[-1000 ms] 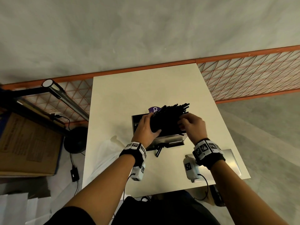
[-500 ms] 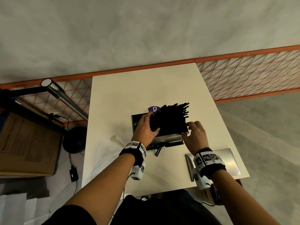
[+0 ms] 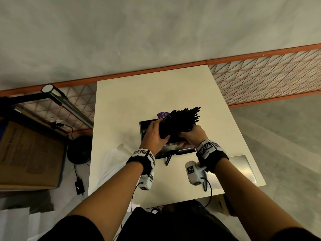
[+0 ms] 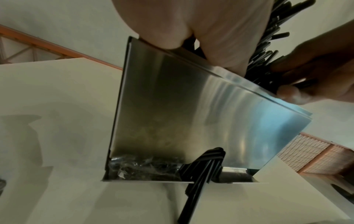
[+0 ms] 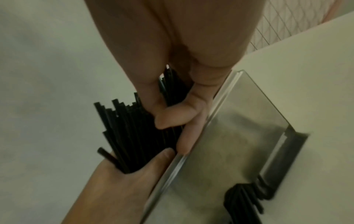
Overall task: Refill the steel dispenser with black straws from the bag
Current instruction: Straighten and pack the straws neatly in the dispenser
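Note:
A thick bundle of black straws (image 3: 180, 121) stands tilted in the open top of the steel dispenser (image 3: 170, 146) at the middle of the white table (image 3: 156, 94). My left hand (image 3: 154, 134) grips the bundle's left side, thumb across the front. My right hand (image 3: 192, 134) holds its lower right side, fingers curled around the straws (image 5: 134, 136) just above the dispenser's rim (image 5: 191, 136). A few straws (image 4: 201, 169) stick out of the dispenser's bottom slot onto the table. The steel front wall (image 4: 191, 113) fills the left wrist view.
A purple label (image 3: 162, 115) shows behind the dispenser. A clear plastic bag (image 3: 111, 159) lies at the table's left edge. A flat steel lid (image 3: 243, 167) lies at the front right. Orange mesh fencing (image 3: 260, 80) runs behind the table, a cardboard box (image 3: 29, 153) left.
My right hand moved from the dispenser's lower right up onto the bundle and now grips it. The left hand kept its hold; the bundle stayed tilted in the dispenser.

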Available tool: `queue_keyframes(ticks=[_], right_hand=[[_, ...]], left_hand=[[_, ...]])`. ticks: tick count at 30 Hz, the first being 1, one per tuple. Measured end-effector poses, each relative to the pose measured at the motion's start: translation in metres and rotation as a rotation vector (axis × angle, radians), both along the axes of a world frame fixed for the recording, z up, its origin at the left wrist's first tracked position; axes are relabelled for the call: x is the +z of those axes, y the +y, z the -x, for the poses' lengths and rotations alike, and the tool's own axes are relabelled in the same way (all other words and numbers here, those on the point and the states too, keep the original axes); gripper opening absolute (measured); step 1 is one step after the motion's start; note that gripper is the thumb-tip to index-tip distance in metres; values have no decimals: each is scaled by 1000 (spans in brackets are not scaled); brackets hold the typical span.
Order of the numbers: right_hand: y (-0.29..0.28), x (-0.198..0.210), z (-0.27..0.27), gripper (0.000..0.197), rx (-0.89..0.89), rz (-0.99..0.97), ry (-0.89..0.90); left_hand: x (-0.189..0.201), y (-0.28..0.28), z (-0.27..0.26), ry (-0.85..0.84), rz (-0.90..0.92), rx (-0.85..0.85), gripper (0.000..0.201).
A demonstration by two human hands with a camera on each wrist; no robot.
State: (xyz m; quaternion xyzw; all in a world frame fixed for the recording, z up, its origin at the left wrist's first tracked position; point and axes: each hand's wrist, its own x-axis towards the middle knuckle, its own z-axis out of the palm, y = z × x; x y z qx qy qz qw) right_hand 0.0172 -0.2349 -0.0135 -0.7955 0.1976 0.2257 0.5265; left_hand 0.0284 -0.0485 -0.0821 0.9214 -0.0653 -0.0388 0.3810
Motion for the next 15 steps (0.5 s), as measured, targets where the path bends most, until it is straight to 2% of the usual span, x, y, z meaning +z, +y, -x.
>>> queue_keyframes(ticks=[3,6,9,12,15], right_hand=[[1,-3,-12,27,-45,-29,26],[2,-11,-22,45,-5,174,-9],[10,-9,-24,41,50,366,-76],[15,-12,-26,36,47,380,-97],[15,-16,-27,41,37,399,-67]], left_hand=[[0,0,0,-5,15,-6,76],[1,1,0,-11,31,-30,77],[1,2,1,0,38,-35,81],[0,2,0,16,59,-26,84],[1,1,0,19,45,-23,85]])
